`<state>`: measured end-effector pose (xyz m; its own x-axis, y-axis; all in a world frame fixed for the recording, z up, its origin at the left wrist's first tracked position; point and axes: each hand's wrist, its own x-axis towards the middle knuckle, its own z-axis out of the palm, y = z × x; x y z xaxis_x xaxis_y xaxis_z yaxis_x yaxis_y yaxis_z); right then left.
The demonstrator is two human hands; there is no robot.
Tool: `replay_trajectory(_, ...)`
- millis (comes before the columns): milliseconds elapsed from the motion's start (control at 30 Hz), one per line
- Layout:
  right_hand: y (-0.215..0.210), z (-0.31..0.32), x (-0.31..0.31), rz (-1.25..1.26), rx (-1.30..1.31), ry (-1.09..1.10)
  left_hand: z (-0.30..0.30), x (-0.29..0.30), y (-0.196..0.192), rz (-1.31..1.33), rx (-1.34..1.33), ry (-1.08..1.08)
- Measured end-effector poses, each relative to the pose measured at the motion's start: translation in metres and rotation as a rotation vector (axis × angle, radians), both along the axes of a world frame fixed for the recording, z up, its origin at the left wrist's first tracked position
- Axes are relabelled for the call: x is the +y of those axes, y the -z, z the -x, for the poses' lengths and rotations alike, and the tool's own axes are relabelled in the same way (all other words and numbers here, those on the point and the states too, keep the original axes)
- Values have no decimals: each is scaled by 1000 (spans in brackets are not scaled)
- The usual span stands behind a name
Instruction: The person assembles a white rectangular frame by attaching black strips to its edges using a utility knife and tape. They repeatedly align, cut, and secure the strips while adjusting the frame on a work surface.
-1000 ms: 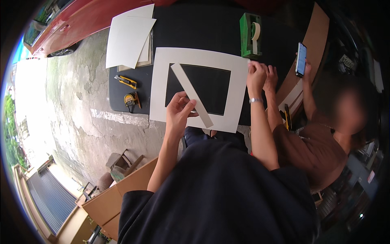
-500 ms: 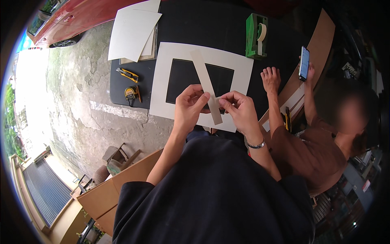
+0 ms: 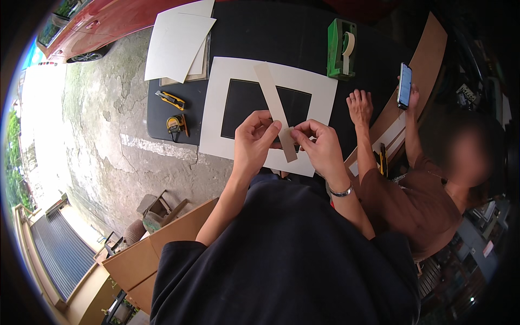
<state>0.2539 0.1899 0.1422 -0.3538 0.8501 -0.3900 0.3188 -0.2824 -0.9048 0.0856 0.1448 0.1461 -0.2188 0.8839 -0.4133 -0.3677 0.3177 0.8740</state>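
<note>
Left hand: over the mat's near side, thumb and fingers grasping the strip.
Right hand: just beside it, fingertips pinching a small pale piece against the strip's right edge.
Strip: pale, slanting above the mat's opening, its 2 ends over the far and near borders.
Mat: white, on the black table.
Co-worker: 1 hand palm down right of the mat, 1 hand holding a phone farther right.
Tape measure: left of the mat.
Knife: left of the mat, beyond the tape measure.
Dispenser: green, beyond the mat's far right corner.
Sheets: 2 white, overlapping, beyond its far left corner.
</note>
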Motion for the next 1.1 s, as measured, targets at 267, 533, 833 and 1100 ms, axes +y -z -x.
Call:
replay_trajectory(267, 1, 5, -3, -38, -130, 28, -2, 2, 1, -5, 47, 0)
replay_trajectory(533, 14, 4, -10, -145, -117, 51, -8, -7, 7, 63, 48, 50)
replay_trajectory(833, 60, -61, 43, -26, 78, 376, 25, -4, -4, 50, 66, -55)
replay_trajectory(1100, 153, -99, 169, 104, -68, 493, 23, -5, -15, -114, 89, -27)
